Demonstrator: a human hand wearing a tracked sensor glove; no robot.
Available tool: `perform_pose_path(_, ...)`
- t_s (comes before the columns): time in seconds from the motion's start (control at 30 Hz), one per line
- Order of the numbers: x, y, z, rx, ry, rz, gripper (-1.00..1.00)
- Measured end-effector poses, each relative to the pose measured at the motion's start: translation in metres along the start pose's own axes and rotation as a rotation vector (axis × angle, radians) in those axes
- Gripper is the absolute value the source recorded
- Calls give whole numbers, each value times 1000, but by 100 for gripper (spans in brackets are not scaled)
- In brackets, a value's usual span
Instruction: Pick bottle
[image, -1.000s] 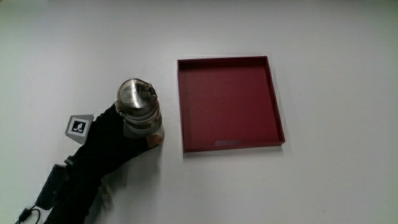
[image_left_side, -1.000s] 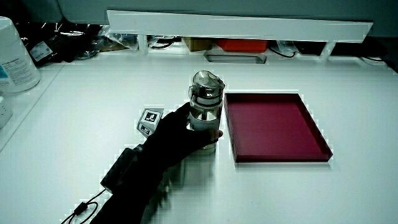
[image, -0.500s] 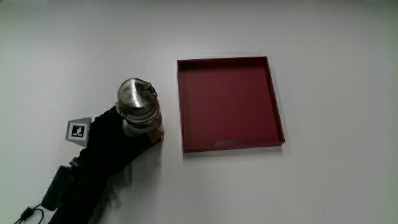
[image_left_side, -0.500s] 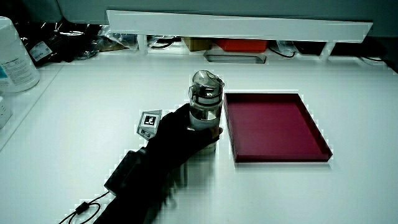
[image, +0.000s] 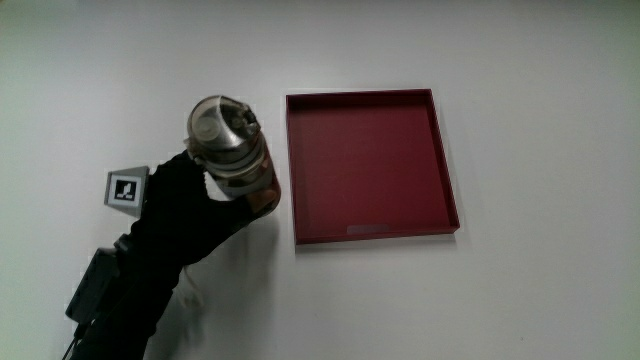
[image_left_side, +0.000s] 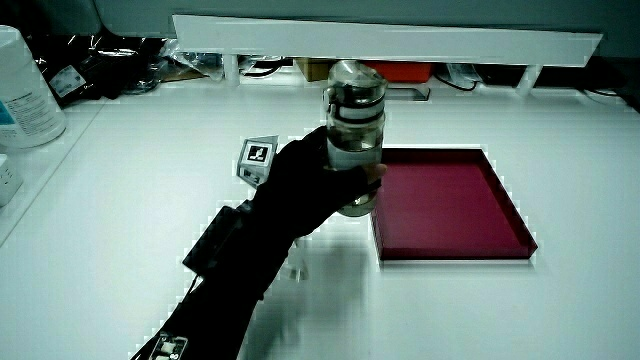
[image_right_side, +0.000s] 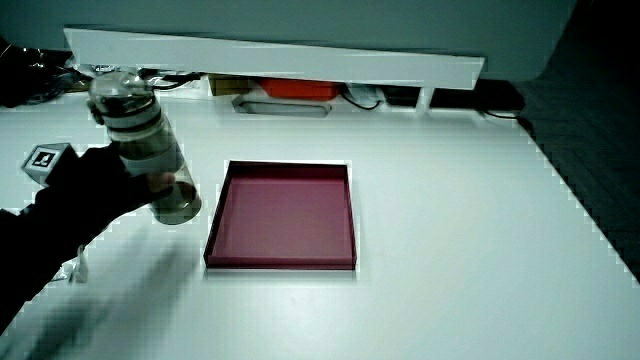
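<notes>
Black-gloved hand (image: 190, 215) clamped round clear plastic bottle with metal cap (image: 228, 150); since a second ago lifted clear off white bench (image: 520, 290), beside shallow red tray (image: 447, 180). Pick judged essentially done.

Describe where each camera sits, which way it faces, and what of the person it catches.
Main view: overhead, looking straight down on the hand, its grip on the bottle, beside the red tray.
Side view: person's side, facing the partition; hand and forearm.
Side view: same facing; hand, bottle.
All share bottle, tray and hand.
</notes>
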Motion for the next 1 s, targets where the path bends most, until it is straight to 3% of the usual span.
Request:
perform_pose_path(0.13,0,1,-3,8,6,31,0)
perform_pose_path(0.2,0,2,-4,8,-24,8,0)
perform_pose_path(0.23,-1,2,-4,11,-5,11,0)
perform_pose_path(0.27,0,2,-5,11,-33,12,0)
perform_pose_path(0.33,-2,2,-5,21,-22,-10,0)
perform_pose_path(0.37,-2,1,-5,31,-27,3,4)
perform_pose_path(0.6,-1,-2,-5,123,-31,-60,35)
perform_pose_path(0.7,-1,-4,-7,146,-62,-83,48)
perform_pose_path(0.77,-2,-5,-6,159,-36,-49,57)
perform_pose_path(0.83,-3,-5,-6,181,-22,-90,65)
perform_pose_path(0.87,-1,-6,-7,190,-66,-93,70)
perform_pose_path(1.0,-3,-9,-7,232,-48,-90,87)
